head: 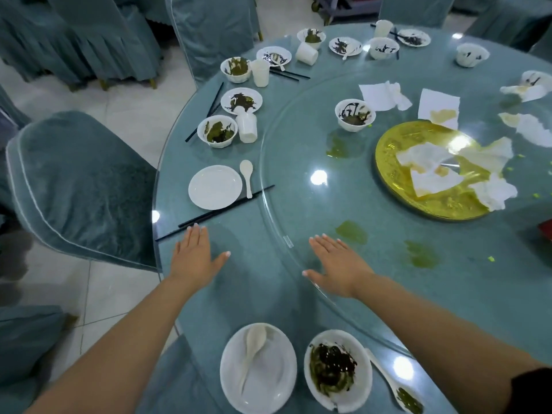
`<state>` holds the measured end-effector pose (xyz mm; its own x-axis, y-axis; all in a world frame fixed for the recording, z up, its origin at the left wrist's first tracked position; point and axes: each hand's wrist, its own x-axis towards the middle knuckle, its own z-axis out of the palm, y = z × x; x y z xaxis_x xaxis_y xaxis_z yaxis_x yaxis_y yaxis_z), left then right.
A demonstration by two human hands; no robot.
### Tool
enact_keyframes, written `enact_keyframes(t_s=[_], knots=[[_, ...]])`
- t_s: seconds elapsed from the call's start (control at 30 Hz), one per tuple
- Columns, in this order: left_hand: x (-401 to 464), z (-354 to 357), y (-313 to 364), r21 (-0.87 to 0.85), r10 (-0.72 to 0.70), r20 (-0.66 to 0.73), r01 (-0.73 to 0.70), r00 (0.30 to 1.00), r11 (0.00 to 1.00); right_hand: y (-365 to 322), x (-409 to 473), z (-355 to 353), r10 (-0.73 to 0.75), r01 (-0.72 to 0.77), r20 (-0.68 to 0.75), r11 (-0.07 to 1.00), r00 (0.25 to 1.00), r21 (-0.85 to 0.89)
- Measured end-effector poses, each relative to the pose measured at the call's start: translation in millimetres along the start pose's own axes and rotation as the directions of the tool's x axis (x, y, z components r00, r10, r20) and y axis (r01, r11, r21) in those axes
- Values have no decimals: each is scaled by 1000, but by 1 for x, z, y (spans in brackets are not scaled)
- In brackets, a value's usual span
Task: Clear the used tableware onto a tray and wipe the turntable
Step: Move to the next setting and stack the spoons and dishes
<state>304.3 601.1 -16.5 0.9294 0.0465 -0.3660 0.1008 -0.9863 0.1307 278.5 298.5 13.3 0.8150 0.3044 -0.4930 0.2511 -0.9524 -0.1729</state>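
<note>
A glass turntable (298, 162) covers the middle of the round table, with green smears (352, 232) on it. A gold platter (394, 162) with crumpled napkins sits on it, beside a dirty bowl (355, 115). My left hand (194, 256) lies flat, fingers straight, on the table near black chopsticks (215, 212). My right hand (337, 265) lies flat across the turntable's rim. Close to me stand a white plate with a spoon (258, 369) and a soiled bowl (337, 369). A clean plate (215, 187) and spoon (247, 177) lie ahead of my left hand.
Several dirty bowls, plates, cups and chopsticks ring the far-left table edge, such as a bowl (217, 131) and a tipped cup (247, 125). Loose napkins (383, 95) lie on the turntable. Covered chairs (80, 186) stand at the left and behind.
</note>
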Motion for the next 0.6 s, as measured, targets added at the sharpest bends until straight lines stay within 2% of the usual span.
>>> enact_keyframes(t_s=[0.17,0.3,0.47,0.6], knots=[[46,-3,-21,99,7,33,-10,999,995,-5,20,7,-22,22,-11,1000,1000,-5],[65,2,-27,61,-28,64,25,998,998,-2,19,16,-39,37,-42,998,998,-51],[53,16,-25,38,10,-4,-10,1000,999,-2,16,18,-33,32,-31,999,999,-33],[32,29,-29,66,50,-8,-50,999,997,-4,11,18,-19,19,11,998,1000,-52]])
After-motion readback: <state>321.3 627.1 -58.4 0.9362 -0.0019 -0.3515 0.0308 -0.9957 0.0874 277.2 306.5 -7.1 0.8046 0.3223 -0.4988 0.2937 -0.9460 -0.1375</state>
